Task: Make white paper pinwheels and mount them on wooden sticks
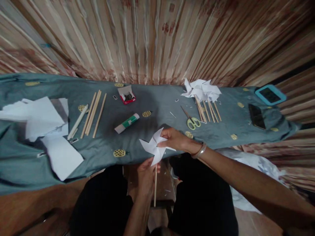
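A white paper pinwheel (pixel 154 146) on a thin wooden stick (pixel 155 188) is held over the front edge of the table, between my two hands. My left hand (pixel 145 175) is closed round the top of the stick, just below the paper blades. With thumb and fingers, my right hand (pixel 172 139) grips the pinwheel near its centre, where a small dark pin head shows by the thumb. The stick's lower end points down toward my lap. Some of the left fingers are hidden behind the blades.
Left on the cloth-covered table (pixel 157 98) lie paper sheets (pixel 44 118) and loose wooden sticks (pixel 91 113). A red box of pins (pixel 128 97) and a green-white tube (pixel 127 123) lie mid-table. Scissors (pixel 193 123), finished pinwheels (pixel 203 90), a phone (pixel 256 116) and a blue-framed device (pixel 270 94) lie rightward.
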`<state>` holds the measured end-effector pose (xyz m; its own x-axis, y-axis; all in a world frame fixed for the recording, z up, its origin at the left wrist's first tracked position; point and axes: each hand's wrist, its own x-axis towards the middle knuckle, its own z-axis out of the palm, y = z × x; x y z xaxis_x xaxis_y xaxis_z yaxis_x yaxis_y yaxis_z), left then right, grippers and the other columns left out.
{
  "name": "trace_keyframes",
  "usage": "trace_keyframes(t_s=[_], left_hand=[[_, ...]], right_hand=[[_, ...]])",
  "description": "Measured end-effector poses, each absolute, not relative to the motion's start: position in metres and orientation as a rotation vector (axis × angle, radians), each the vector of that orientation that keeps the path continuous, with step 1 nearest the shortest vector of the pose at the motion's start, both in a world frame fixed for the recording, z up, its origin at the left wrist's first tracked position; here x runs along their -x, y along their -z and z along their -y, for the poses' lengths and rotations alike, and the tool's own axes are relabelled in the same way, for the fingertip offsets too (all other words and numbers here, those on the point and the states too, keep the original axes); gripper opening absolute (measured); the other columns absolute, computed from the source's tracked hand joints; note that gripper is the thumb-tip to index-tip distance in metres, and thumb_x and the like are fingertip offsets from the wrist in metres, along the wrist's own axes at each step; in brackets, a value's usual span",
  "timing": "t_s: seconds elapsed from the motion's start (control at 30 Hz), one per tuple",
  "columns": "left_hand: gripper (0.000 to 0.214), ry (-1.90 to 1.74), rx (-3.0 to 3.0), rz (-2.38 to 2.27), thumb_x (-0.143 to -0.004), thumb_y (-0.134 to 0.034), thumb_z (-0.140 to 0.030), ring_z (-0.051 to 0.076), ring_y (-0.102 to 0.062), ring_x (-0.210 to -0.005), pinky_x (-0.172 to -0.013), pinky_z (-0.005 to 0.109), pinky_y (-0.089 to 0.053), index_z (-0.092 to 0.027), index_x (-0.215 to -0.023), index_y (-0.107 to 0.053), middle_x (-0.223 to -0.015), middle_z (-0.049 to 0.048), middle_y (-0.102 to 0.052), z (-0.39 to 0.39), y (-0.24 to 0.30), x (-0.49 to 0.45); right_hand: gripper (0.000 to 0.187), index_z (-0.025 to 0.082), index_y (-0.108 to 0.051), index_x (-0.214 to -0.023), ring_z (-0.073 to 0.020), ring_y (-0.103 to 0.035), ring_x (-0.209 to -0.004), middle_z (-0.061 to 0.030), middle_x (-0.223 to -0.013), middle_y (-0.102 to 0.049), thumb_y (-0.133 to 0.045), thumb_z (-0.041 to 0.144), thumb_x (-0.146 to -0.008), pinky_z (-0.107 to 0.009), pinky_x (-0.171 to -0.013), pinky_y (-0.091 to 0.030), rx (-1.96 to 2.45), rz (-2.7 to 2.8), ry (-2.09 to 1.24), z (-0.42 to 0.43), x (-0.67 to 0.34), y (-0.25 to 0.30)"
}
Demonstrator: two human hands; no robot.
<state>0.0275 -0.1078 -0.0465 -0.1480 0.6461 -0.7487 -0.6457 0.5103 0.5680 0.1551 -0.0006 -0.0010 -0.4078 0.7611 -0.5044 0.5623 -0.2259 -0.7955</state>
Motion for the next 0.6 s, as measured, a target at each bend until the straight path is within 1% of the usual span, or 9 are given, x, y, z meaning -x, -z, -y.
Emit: trace_keyframes(t_s=[0.13, 0.2, 0.3, 0.47, 0.6], left_hand=[[0.026, -1.121, -0.010, -1.308, -0.040, -0.080, -0.027, 0.007, -0.050, -0.042, -0.042, 0.018, -0.036, -0.013, -0.062, -0.074, -0.048, -0.0001, -0.062, 0.108, 0.046, -0.028], [0.028, -1.123, -0.042, -1.321, -0.041, -0.082, -0.030, 0.008, -0.050, -0.042, -0.042, 0.018, -0.036, -0.013, -0.063, -0.075, -0.047, 0.0002, -0.061, 0.108, 0.045, -0.027], [0.029, -1.125, -0.069, -1.330, -0.041, -0.083, -0.031, 0.008, -0.050, -0.042, -0.042, 0.018, -0.036, -0.013, -0.062, -0.075, -0.048, 0.0005, -0.061, 0.107, 0.044, -0.027], [0.028, -1.121, -0.072, -1.325, -0.040, -0.083, -0.029, 0.008, -0.051, -0.042, -0.042, 0.018, -0.036, -0.013, -0.060, -0.074, -0.050, 0.0011, -0.063, 0.106, 0.043, -0.024], [0.030, -1.111, -0.058, -1.312, -0.039, -0.084, -0.030, 0.007, -0.049, -0.042, -0.043, 0.018, -0.035, -0.012, -0.060, -0.074, -0.048, 0.0013, -0.063, 0.106, 0.042, -0.024]], right_hand=[[0.012, 0.013, -0.070, -0.078, -0.0135, -0.062, -0.069, 0.0000, -0.073, -0.070, -0.075, 0.020, -0.068, -0.021, -0.059, -0.045, 1.698, 2.142, -1.533, -0.013, -0.150, -0.009], [0.012, 0.014, -0.070, -0.074, -0.0129, -0.060, -0.067, 0.0018, -0.070, -0.068, -0.077, 0.019, -0.065, -0.021, -0.057, -0.043, 1.703, 2.199, -1.507, -0.018, -0.148, -0.012], [0.008, 0.015, -0.069, -0.067, -0.0119, -0.057, -0.065, 0.0036, -0.066, -0.065, -0.076, 0.017, -0.064, -0.020, -0.056, -0.040, 1.712, 2.303, -1.482, -0.024, -0.145, -0.016], [0.007, 0.015, -0.070, -0.065, -0.0124, -0.056, -0.062, 0.0029, -0.062, -0.063, -0.076, 0.017, -0.064, -0.022, -0.053, -0.037, 1.737, 2.458, -1.472, -0.032, -0.139, -0.025], [0.007, 0.016, -0.070, -0.067, -0.0126, -0.056, -0.062, 0.0019, -0.064, -0.064, -0.077, 0.016, -0.064, -0.021, -0.052, -0.036, 1.756, 2.565, -1.417, -0.036, -0.133, -0.030]])
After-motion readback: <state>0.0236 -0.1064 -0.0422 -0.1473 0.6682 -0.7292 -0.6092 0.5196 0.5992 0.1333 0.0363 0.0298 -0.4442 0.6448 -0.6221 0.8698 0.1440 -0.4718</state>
